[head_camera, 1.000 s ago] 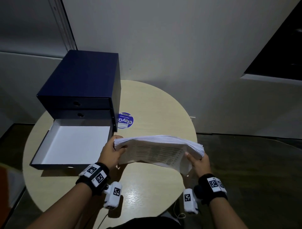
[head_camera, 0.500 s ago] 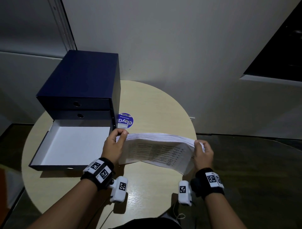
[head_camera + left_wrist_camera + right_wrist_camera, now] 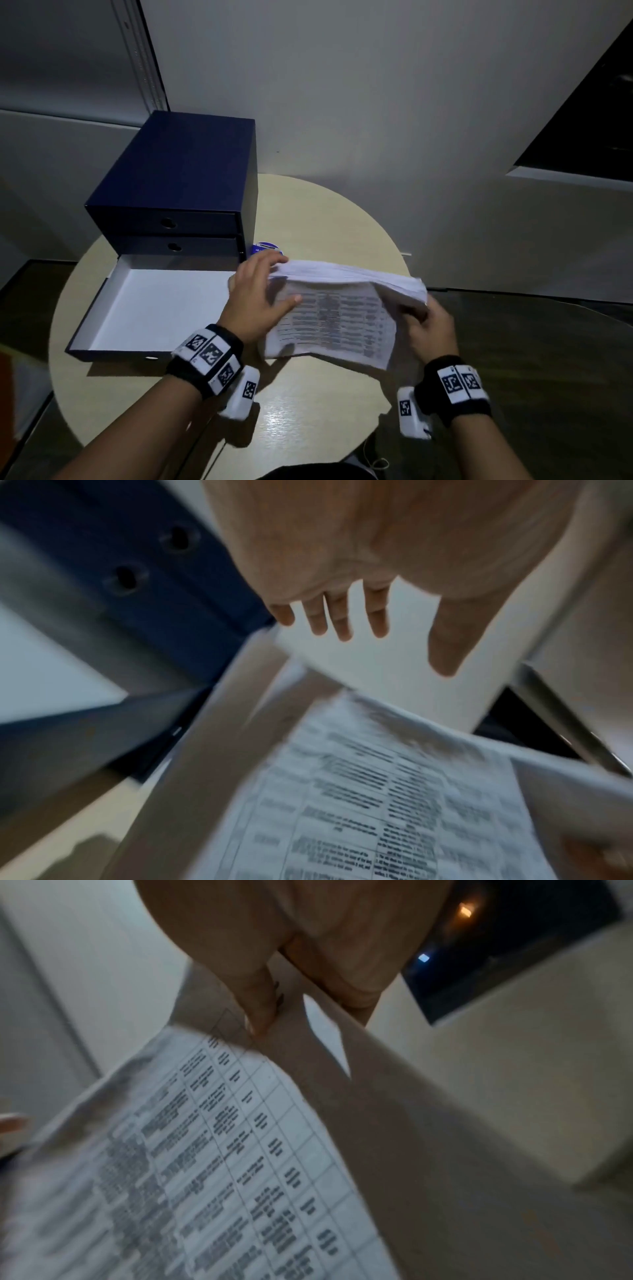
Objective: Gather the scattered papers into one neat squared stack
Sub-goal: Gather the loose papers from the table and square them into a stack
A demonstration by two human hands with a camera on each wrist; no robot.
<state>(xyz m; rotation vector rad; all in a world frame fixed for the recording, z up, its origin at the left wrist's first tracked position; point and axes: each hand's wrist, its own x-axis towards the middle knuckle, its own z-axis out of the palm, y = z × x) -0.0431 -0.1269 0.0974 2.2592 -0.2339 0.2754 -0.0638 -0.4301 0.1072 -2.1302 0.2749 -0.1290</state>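
Observation:
A thick stack of printed papers [image 3: 337, 317] stands tilted on its long edge on the round beige table [image 3: 308, 414], its table-printed front sheet facing me. My left hand [image 3: 270, 284] is at the stack's upper left corner. The left wrist view shows the fingers [image 3: 339, 615] straight and spread beside the stack [image 3: 377, 791], holding nothing. My right hand [image 3: 426, 320] grips the right end. In the right wrist view its thumb [image 3: 258, 1012] presses on the front sheet [image 3: 205, 1150] and the other fingers are behind the stack.
A dark blue drawer box [image 3: 178, 178] stands at the table's back left. Its bottom drawer [image 3: 154, 308] is pulled out, white inside and holding nothing, just left of my left hand. A round blue sticker [image 3: 265, 247] lies behind the stack. The table edge is close on the right.
My left hand has let go of the stack's left end and its fingers are now straight. The right hand has slid lower on the right end, and the stack's top now slopes down to the right.

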